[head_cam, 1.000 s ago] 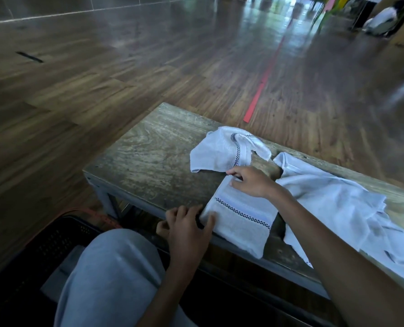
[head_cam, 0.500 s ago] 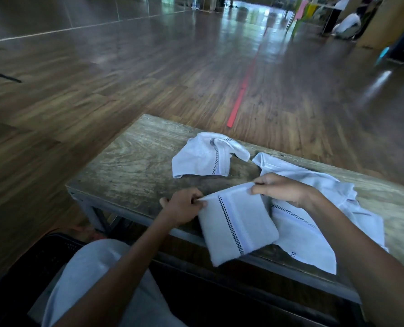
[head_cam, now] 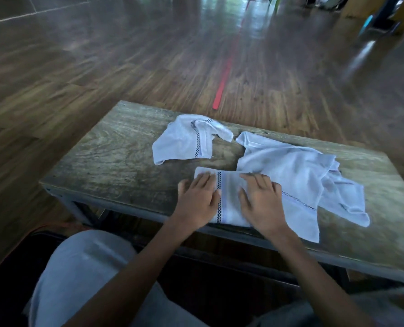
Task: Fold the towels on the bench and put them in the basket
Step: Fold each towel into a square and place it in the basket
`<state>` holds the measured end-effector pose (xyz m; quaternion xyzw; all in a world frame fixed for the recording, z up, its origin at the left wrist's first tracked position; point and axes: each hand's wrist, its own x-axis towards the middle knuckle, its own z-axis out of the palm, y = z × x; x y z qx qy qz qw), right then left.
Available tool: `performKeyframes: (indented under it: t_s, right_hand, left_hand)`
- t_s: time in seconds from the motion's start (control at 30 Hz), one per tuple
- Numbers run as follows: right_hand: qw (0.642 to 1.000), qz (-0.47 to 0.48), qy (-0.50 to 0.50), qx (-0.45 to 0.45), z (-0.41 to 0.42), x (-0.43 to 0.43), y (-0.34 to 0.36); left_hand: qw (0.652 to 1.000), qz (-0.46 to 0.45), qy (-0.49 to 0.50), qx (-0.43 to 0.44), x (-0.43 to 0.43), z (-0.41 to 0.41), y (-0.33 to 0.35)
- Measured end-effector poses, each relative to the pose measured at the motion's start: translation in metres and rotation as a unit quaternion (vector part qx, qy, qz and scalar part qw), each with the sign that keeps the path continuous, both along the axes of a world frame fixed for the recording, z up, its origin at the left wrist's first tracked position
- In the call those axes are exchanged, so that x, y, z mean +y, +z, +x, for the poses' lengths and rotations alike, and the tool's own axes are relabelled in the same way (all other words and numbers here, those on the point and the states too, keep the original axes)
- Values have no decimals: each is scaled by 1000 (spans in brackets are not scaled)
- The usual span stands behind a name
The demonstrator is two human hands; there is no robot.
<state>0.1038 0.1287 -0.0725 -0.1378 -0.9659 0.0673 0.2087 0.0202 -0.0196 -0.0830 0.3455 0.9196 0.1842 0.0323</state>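
Spanning mid-frame, tabletop (head_cam: 116, 161) carries everything. Big loose towel (head_cam: 297, 171) centre-right, crumpled towel (head_cam: 182, 142) upper centre, both unfolded. Folded towel (head_cam: 229, 199) at near edge, pinched up half a second ago, now laid flat; left grip (head_cam: 196, 199) and right grip (head_cam: 262, 201) open, palms pressing it. Fold looks done; basket (head_cam: 14, 260), dark lower left, next.

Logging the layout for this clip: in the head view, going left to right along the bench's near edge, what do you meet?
Bare bench → left hand, pressing flat → folded towel showing between the hands → right hand, flat on it → unfolded towel. The crumpled towel farther back overlaps these, so it is omitted.
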Motion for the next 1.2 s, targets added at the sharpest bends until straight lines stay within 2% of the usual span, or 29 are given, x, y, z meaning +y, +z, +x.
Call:
performKeyframes:
  t_s: [0.1,0.3,0.37,0.43,0.53,0.6,0.7,0.83,0.9,1.03,1.2]
  right_hand:
    - [994,48,2,-102,1,-6,-21]
    - [981,58,-34,-182,5,-7,-30]
    - [977,59,-17,-202,2,-1,-21]
    - [974,24,-2,-225,-3,2,-9]
    - [988,-5,-14,-157,-9,-5,4]
    - [987,-23,7,-162,-12,-17,5]
    - [979,-40,44,-197,-13,-34,-7]
    - [985,-9,28,-171,-12,-39,-24]
    - [985,-8,30,-169,-12,-39,-25]
    - [985,-21,30,-166,-12,-38,-26]
    - [986,-31,29,-158,-12,-36,-27]
  left_hand:
    - [996,-86,-21,-7,-2,3,-14]
    - [996,-83,-5,42,-20,-5,-29]
    - [997,-60,11,40,-34,-6,-30]
    - [998,1,45,35,-49,-2,-28]
    - [982,127,128,56,-67,17,-27]
    - [965,204,159,-33,-71,31,-26]
    - [900,317,180,-240,-71,47,-24]
    - [822,398,138,-384,-70,52,-22]
    - [794,408,124,-434,-69,51,-19]
    - [794,348,91,-490,-64,55,-18]
    - [822,346,55,-449,-63,51,-20]
